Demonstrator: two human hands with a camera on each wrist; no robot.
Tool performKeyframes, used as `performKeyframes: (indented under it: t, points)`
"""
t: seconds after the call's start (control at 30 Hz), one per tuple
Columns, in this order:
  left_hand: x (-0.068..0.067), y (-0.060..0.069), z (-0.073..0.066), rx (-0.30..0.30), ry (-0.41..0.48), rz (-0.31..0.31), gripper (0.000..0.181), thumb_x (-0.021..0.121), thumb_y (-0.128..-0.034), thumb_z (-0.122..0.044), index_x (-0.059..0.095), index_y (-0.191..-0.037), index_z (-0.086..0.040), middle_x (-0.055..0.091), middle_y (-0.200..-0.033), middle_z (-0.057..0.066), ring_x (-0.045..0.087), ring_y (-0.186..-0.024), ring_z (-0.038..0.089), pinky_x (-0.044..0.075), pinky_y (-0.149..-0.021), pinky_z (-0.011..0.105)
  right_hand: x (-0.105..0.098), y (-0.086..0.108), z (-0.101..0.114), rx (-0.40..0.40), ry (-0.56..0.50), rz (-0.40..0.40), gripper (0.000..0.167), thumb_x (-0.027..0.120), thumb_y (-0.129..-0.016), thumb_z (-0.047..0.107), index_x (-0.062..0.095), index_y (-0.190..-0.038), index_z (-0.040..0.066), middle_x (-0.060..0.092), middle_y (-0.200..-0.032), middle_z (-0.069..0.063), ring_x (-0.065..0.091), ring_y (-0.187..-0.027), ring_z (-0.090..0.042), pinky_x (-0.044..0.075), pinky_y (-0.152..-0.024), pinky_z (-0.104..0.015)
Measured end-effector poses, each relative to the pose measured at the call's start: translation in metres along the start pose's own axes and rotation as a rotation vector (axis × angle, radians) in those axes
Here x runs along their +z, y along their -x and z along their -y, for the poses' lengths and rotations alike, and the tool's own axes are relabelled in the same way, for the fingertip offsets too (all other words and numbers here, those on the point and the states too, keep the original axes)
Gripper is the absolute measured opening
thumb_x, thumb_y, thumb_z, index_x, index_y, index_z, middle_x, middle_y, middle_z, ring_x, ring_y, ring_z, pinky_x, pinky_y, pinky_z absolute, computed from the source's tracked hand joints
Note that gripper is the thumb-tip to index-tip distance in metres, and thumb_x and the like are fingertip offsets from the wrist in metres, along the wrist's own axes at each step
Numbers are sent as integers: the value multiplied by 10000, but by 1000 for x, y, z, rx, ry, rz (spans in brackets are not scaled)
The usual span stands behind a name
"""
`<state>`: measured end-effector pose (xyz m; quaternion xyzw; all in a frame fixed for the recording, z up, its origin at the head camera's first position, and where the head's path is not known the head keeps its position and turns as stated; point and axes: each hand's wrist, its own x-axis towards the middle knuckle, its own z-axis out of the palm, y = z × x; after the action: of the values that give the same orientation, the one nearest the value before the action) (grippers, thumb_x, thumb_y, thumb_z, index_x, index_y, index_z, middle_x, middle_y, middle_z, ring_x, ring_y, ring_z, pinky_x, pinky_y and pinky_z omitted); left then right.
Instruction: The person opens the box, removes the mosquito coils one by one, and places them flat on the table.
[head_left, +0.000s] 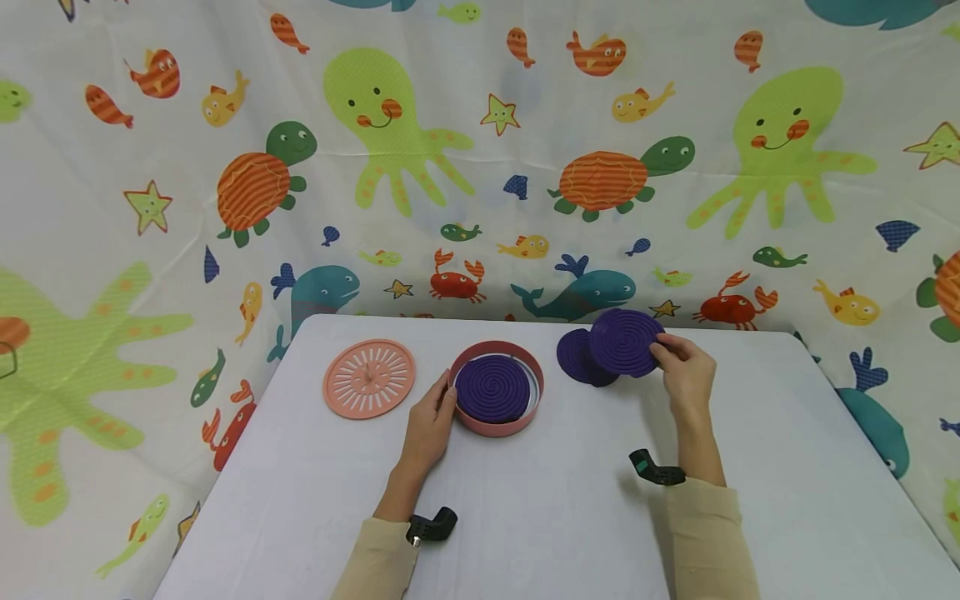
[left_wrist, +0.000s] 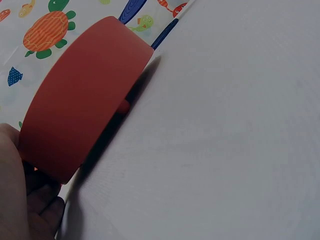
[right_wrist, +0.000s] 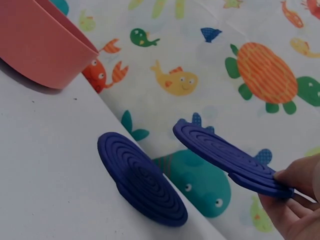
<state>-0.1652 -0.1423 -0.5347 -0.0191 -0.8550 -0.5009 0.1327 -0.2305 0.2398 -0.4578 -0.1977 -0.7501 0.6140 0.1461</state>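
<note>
My left hand (head_left: 429,421) grips the left side of a round pink mosquito coil holder (head_left: 495,430), thumb at the rim and fingers underneath in the left wrist view. Its outer wall (left_wrist: 85,95) fills much of that view, with a shadowed gap beneath it. Inside the holder lies a dark purple mosquito coil (head_left: 492,389). My right hand (head_left: 688,373) pinches a second purple coil (head_left: 626,343) by its right edge, in the air. Below that one, another coil (right_wrist: 142,177) lies on the table; the held coil partly covers it in the head view.
A pink slotted lid (head_left: 369,379) lies flat to the left of the holder. The white table (head_left: 540,517) ends at a back edge just behind these things, against a hanging cloth (head_left: 480,167) printed with sea animals.
</note>
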Motion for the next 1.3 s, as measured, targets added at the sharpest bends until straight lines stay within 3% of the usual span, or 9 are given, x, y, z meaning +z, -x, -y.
performKeyframes:
  t: [0.47,0.67,1.07,1.3]
  points:
    - [1,-1,0,14,-7,2,505,476,-1063,-333,484,-1482,-51,537,-1489,95,501,-1397,241,440,-1149,426,-10,-9,-7,106,-4,-50,301,686,-946,136,684,-1228,30,650,-922,137,613,-776,27,524,-659,-53]
    - [0,0,-1,-5,-5,6,497,469,-1065,-336,488,-1483,-68,540,-1488,86,497,-1401,229,424,-1165,415,-16,-13,-12,101,-20,-79,304,698,-935,123,685,-1217,13,616,-840,185,607,-723,43,515,-622,-59]
    - [0,1,0,-8,6,6,498,470,-1065,-332,484,-1484,-64,539,-1488,84,492,-1404,224,420,-1168,409,-23,-17,-16,125,-145,-133,258,707,-905,45,694,-1158,-4,634,-811,154,610,-690,14,524,-593,-87]
    - [0,0,0,-7,3,5,500,466,-1067,-331,483,-1483,-55,536,-1492,81,491,-1405,221,418,-1168,406,-26,-20,-22,123,-156,-156,205,698,-901,18,698,-1105,1,628,-808,138,605,-695,10,530,-593,-67]
